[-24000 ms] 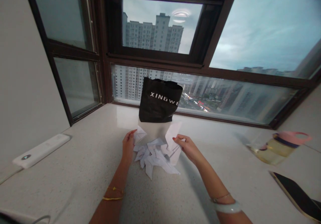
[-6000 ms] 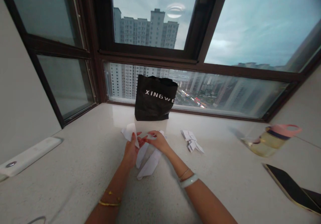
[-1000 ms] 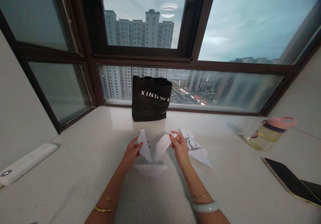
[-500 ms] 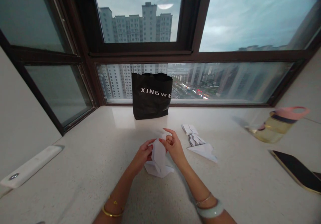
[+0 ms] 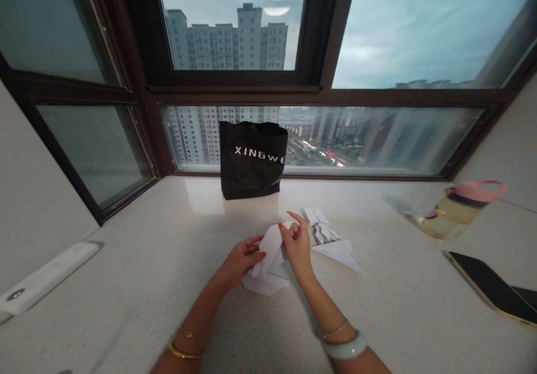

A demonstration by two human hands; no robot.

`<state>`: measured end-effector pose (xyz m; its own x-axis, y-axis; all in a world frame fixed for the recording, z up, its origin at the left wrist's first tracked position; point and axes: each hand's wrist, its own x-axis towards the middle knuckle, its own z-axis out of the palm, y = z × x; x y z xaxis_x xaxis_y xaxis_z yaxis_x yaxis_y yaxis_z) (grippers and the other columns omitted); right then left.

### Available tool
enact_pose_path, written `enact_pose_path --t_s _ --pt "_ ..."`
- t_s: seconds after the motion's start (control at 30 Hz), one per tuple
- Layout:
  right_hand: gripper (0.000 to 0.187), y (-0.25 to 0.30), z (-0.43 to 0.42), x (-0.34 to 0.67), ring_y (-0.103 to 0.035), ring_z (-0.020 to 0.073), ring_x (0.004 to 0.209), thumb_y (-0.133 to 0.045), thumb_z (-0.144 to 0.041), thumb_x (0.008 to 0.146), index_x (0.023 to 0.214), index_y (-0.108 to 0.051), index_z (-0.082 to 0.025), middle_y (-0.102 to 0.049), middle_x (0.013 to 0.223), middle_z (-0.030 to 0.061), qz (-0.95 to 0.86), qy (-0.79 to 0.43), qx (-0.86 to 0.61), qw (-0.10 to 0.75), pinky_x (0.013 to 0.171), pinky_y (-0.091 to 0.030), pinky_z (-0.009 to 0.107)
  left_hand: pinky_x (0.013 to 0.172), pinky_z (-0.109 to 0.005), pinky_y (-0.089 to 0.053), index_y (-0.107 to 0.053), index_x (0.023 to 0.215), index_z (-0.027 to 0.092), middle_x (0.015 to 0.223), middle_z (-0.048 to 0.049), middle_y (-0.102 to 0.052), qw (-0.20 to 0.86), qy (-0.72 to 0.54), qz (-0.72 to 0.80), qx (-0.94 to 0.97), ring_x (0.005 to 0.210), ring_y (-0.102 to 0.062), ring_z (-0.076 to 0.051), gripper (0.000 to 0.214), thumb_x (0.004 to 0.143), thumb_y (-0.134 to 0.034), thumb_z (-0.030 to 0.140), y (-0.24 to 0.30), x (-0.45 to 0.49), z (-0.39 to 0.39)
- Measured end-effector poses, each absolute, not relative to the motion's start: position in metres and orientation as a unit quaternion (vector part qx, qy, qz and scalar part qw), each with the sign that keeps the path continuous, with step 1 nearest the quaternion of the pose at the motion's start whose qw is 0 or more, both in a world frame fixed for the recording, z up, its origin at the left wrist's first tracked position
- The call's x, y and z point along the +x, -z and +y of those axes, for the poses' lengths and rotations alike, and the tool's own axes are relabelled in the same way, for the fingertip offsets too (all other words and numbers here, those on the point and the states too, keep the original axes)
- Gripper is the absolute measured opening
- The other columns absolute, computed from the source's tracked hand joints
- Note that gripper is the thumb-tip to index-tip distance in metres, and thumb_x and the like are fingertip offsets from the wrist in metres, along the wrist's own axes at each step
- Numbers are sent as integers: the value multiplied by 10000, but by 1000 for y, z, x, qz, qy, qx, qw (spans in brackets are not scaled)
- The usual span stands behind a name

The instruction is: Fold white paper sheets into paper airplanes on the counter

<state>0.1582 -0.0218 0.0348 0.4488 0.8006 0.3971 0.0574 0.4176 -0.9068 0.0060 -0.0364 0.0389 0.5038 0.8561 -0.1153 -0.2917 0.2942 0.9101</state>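
Observation:
A folded sheet of white paper (image 5: pixel 272 245) is held between my two hands, just above the white counter. My left hand (image 5: pixel 243 259) grips its left side, thumb in front and fingers partly behind. At the upper right edge my right hand (image 5: pixel 297 245) pinches the paper, with the index finger raised. Below the held part, more white paper (image 5: pixel 265 284) spreads on the counter; whether it is the same sheet I cannot tell. Right of my right hand lie folded white paper pieces (image 5: pixel 327 234), one of them a flat pointed shape (image 5: pixel 339 252).
A black bag (image 5: pixel 253 167) stands by the window. To the right are a bottle with a pink lid (image 5: pixel 457 212) and a dark phone (image 5: pixel 490 282). A white power strip (image 5: pixel 50 276) lies at the left on the pale counter (image 5: pixel 168 284).
My right hand has shifted right with the paper's upper edge, so the paper now leans and opens toward the right. My left thumb has come across the paper's front.

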Motion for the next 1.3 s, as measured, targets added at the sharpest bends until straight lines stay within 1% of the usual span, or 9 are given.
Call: enact_pose_path --t_s 0.17,0.27,0.37,0.53,0.83,1.0,1.1,1.2,1.3 --pt "403 -44 -25 168 -365 56 350 -576 -388 713 1052 -451 -210 -326 500 -127 -337 -255 -448 788 367 -300 183 682 -217 -423 -639 911 127 882 -63 -671 725 -417 351 421 751 -592 -134 369 555 -730 156 -24 5 -29" --pt "451 -44 -25 164 -348 59 320 -596 -397 693 1069 -437 -205 -381 486 -123 -389 -314 -444 744 329 -261 184 663 -195 -424 -618 850 145 810 -32 -666 689 -497 377 369 703 -582 -104 292 574 -708 123 -17 6 -23" --pt "462 -36 -25 157 -344 67 322 -597 -392 691 1077 -437 -193 -401 488 -110 -455 -337 -465 681 314 -244 193 633 -201 -436 -586 893 163 836 -35 -664 703 -509 350 352 680 -583 -102 342 576 -707 120 -20 6 -24" --pt "409 -31 -27 154 -361 81 396 -557 -355 731 1095 -440 -210 -335 539 -96 -480 -267 -503 667 378 -328 207 619 -229 -450 -578 1005 173 946 -62 -653 741 -468 304 372 709 -593 -129 451 572 -701 142 -31 7 -31" --pt "404 -33 -32 151 -423 84 469 -521 -341 756 1126 -426 -210 -451 733 -27 -506 -226 -530 642 425 -355 216 605 -238 -447 -575 891 155 801 -38 -648 732 -467 328 371 645 -589 -120 362 587 -716 294 -29 20 -38" --pt "394 -25 -28 151 -405 85 477 -533 -350 744 1102 -465 -201 -460 723 -33 -523 -206 -538 628 455 -349 220 631 -258 -463 -507 848 174 836 -37 -656 718 -469 339 387 655 -593 -123 395 545 -743 267 -25 24 -41" --pt "489 -21 -23 153 -420 98 542 -613 -373 671 1107 -476 -197 -496 805 -5 -500 -171 -552 645 511 -374 233 616 -252 -468 -481 846 183 828 -33 -656 711 -476 342 389 648 -595 -123 391 558 -732 262 -25 23 -41" --pt "538 -16 -17 154 -458 110 587 -659 -397 614 1080 -487 -190 -531 801 4 -491 -234 -542 640 548 -393 239 585 -242 -465 -479 859 187 835 -29 -648 691 -490 351 399 658 -600 -132 386 574 -720 286 -26 20 -39" --pt "414 -13 -14 153 -446 100 516 -651 -417 611 931 -545 -177 -496 583 -52 -505 -346 -499 613 511 -370 225 582 -227 -463 -503 846 178 860 -23 -623 664 -505 373 407 682 -591 -127 389 558 -732 306 -26 17 -35"
